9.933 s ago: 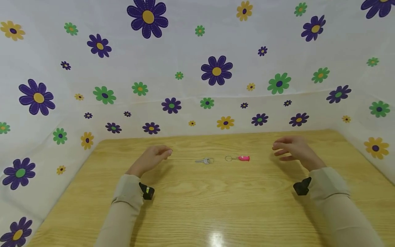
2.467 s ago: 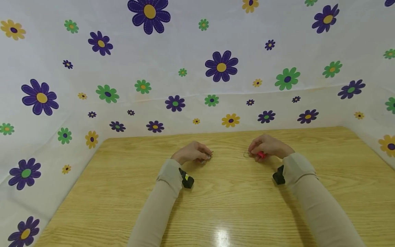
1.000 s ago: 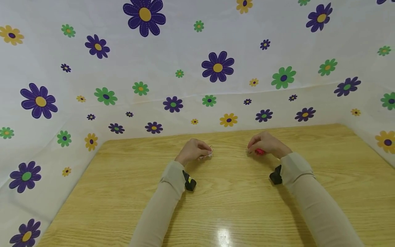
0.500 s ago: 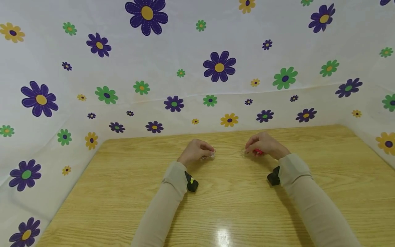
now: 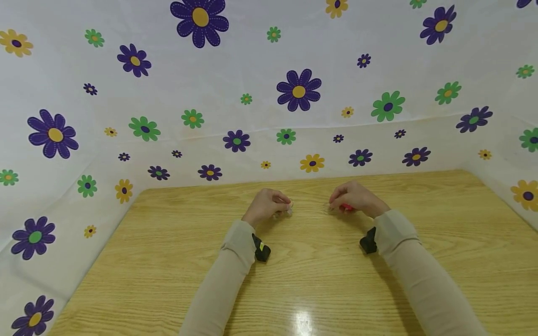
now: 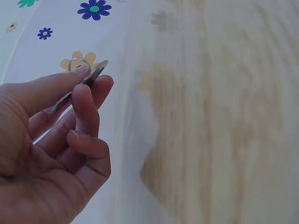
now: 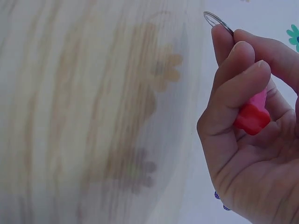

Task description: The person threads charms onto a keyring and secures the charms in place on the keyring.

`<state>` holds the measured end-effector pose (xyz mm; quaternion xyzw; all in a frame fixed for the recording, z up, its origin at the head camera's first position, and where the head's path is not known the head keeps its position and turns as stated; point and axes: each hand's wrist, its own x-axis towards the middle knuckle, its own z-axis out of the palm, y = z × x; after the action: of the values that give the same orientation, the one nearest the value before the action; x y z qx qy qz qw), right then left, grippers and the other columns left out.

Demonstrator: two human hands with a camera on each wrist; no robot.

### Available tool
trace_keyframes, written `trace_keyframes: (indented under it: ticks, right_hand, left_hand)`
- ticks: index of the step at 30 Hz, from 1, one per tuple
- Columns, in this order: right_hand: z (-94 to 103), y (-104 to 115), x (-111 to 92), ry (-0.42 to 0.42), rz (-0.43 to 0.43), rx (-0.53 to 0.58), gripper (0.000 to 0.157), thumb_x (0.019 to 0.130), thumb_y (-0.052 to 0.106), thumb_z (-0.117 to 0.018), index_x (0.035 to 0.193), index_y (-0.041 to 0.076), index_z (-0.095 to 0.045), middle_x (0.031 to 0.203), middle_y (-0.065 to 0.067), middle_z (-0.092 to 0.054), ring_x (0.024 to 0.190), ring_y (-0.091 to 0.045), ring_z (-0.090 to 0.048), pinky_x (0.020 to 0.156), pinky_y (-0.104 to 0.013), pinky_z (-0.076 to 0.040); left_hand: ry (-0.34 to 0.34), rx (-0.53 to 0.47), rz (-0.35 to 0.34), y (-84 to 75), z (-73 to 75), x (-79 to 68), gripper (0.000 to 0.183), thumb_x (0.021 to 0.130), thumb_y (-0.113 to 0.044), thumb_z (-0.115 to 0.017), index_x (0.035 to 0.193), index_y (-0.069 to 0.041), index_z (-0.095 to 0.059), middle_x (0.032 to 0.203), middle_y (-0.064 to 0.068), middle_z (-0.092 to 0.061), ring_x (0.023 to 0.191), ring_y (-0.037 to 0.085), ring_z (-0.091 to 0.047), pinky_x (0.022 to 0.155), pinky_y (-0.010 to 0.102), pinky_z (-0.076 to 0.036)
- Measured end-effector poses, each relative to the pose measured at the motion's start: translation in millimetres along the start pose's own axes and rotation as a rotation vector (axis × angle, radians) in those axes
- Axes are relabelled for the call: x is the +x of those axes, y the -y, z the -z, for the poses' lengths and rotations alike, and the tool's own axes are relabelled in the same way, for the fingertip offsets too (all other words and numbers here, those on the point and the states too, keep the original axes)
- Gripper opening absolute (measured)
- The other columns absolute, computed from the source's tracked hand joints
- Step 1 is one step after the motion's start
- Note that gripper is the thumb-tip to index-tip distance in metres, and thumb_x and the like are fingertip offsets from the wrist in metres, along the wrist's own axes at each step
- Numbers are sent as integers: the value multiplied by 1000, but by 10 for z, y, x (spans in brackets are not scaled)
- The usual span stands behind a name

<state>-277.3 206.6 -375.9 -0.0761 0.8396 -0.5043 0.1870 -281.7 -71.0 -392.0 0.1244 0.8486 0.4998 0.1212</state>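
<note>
My left hand [image 5: 265, 205] pinches a metal key [image 6: 100, 69] between thumb and fingers, seen nearly edge-on in the left wrist view. Its small wire ring [image 6: 71, 61] stands up by the thumb tip. Opposite, my right hand [image 5: 357, 198] holds a key ring with a pink-red rubbery charm [image 7: 253, 119]. The charm sits inside the curled fingers, partly hidden. Past the thumb and index fingertip, the silver split ring [image 7: 216, 19] sticks out toward the left hand. Both hands are over the far half of the table, a short gap between them.
The wooden table [image 5: 294, 270] runs up to a white cloth backdrop [image 5: 252, 70] printed with purple, green and yellow flowers, which also closes off the sides. A black wrist camera [image 5: 261, 249] is strapped at the left cuff, another black camera [image 5: 368, 241] at the right.
Earliest, the key and the pink key ring lay on the table between the hands; both were then picked up. In the last second, the right hand has shifted slightly left, narrowing the gap.
</note>
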Motion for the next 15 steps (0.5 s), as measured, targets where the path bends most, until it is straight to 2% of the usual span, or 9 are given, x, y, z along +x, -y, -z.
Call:
trace_keyframes:
  ticks: [15]
  right_hand:
    - [-109, 80, 20, 6, 19, 7, 14, 92, 6, -73, 99, -5, -70, 74, -5, -63, 62, -13, -52, 54, -24, -45]
  left_hand:
    - [18, -6, -15, -38, -19, -29, 14, 96, -6, -71, 107, 1, -76, 102, 11, -76, 69, 16, -65, 59, 25, -47]
